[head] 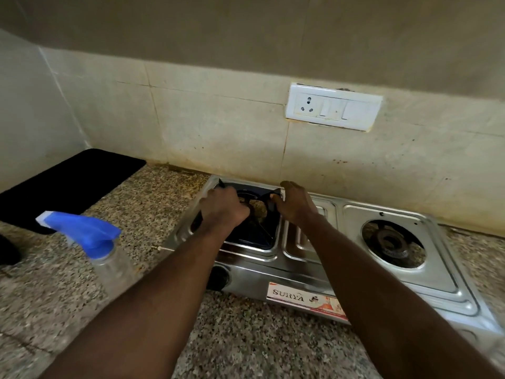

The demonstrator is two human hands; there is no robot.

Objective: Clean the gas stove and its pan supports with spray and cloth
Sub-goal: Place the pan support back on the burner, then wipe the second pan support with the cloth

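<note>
Dim, warm, even indoor light with no hard shadows. The wall [246, 28] is murkiest at 12 o'clock. Soft glare streaks the steel stove [426, 285] at 4 o'clock. The spray bottle [90, 236] at 9 o'clock is blurred. The switch plate [333, 109] at 1 o'clock is fairly sharp. Wide-angle bending curves the tile lines and the counter [246, 340] towards the corners.

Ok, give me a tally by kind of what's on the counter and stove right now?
Gas stove: 1
Pan support: 1
Spray bottle: 1
Black mat: 1
Total: 4
</note>
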